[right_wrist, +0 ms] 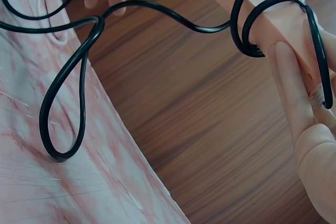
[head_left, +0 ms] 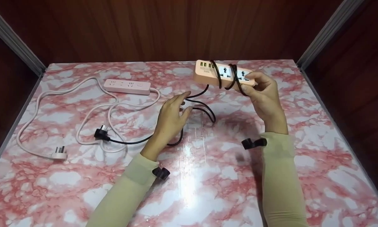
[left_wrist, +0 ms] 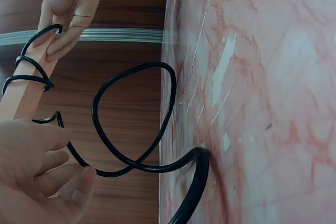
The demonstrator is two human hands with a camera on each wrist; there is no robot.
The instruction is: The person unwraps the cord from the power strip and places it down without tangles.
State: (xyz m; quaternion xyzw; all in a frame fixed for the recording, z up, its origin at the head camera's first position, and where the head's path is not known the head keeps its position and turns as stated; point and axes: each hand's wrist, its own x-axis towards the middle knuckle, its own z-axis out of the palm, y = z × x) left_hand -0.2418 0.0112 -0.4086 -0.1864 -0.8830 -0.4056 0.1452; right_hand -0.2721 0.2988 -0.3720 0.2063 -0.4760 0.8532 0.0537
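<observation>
An orange power strip with white sockets is raised off the table, tilted, its black cord wound around it in several turns. My right hand holds the strip by its right end, thumb in front and fingers over the top. From the strip, the loose cord runs down in a loop past my left hand. That hand is beside the cord with its fingers extended and relaxed, the cord passing by the fingertips. The cord's black plug lies on the table to the left.
A pink power strip lies at the back left of the marbled table. Its white cord spreads in curves, partly near the black plug, and ends in a white plug. Brown wood-grain panels stand around the table.
</observation>
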